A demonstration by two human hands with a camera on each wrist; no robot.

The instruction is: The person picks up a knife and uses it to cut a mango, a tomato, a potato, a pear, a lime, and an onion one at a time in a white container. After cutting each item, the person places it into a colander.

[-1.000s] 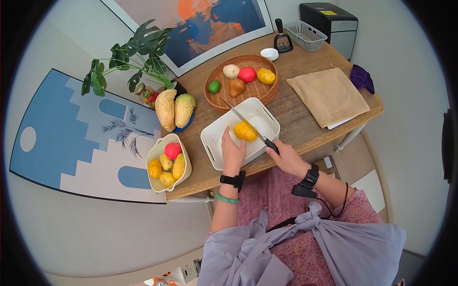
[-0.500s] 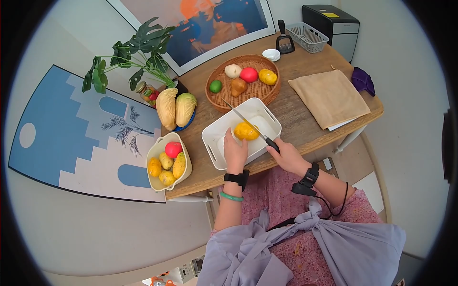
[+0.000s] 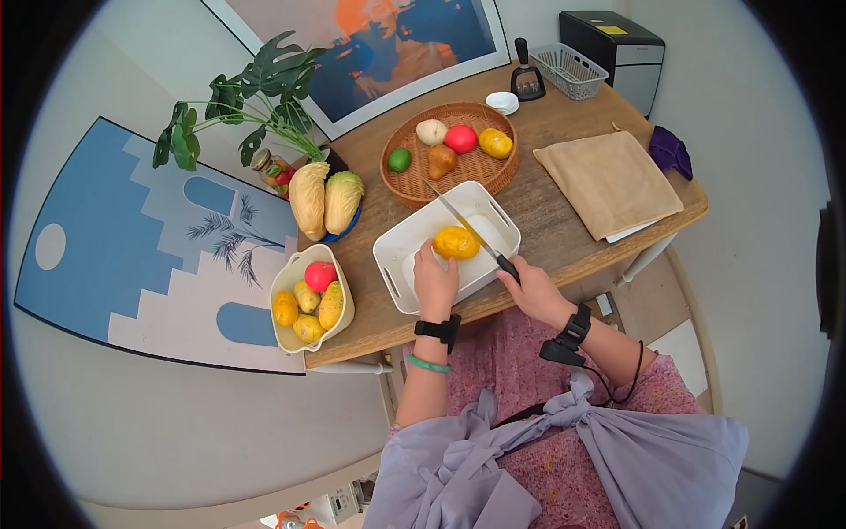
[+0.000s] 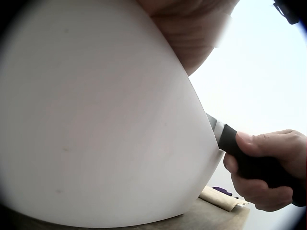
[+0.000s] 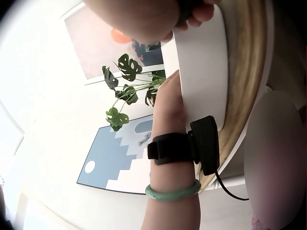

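Observation:
A yellow fruit (image 3: pixel 456 242) lies inside the white container (image 3: pixel 398 279). My left hand (image 3: pixel 436 286) holds the fruit's left end, with fingers and thumb around it. My right hand (image 3: pixel 536 293) grips the black handle of a knife (image 3: pixel 477 236), whose blade slants up and left along the fruit's right side. In the left wrist view my right hand (image 4: pixel 283 148) is curled round the handle (image 4: pixel 259 167), while the container wall (image 4: pixel 105 115) hides the fruit. The right wrist view shows my left hand (image 5: pixel 169 100) reaching over the container's edge.
A wicker tray (image 3: pixel 397 186) of produce stands behind the container. To the left are a cream basket (image 3: pixel 347 322) of yellow and red produce, cabbages (image 3: pixel 342 203) and a plant (image 3: pixel 264 70). On the right lies a beige cloth bag (image 3: pixel 608 181).
The knife has shifted slightly right, its blade going from across the fruit to its right side. My left hand has moved a little right, and the fruit has turned slightly.

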